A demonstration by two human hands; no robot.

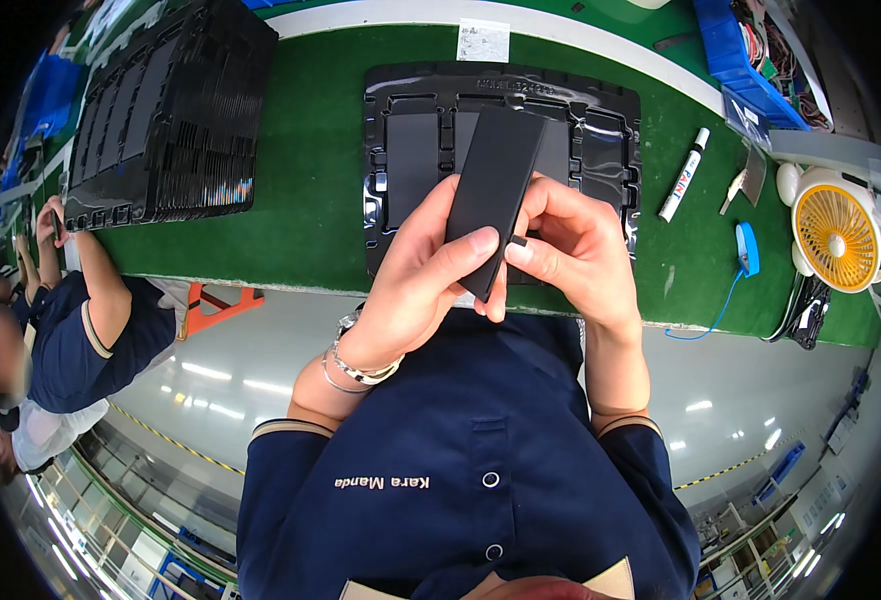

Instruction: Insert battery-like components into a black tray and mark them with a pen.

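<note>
A long flat black rectangular block [500,170] is tilted up between my two hands, over a black plastic tray [378,105] with moulded compartments. My left hand [428,245] grips it from the left side, thumb lying across its face near the lower end. At its right edge, my right hand [575,240] has thumb and forefinger closed on a small black piece [517,241], too small to name, close to the block's lower end. Part of the tray is hidden behind the block and my hands.
At the left stands a tall stack of black trays [175,120]. Right of the tray lie a white marker pen [684,175], a blue wrist strap [747,250] with its cord and a yellow-and-white fan [835,235]. A blue bin [750,65] sits far right. Another person [80,320] works at left.
</note>
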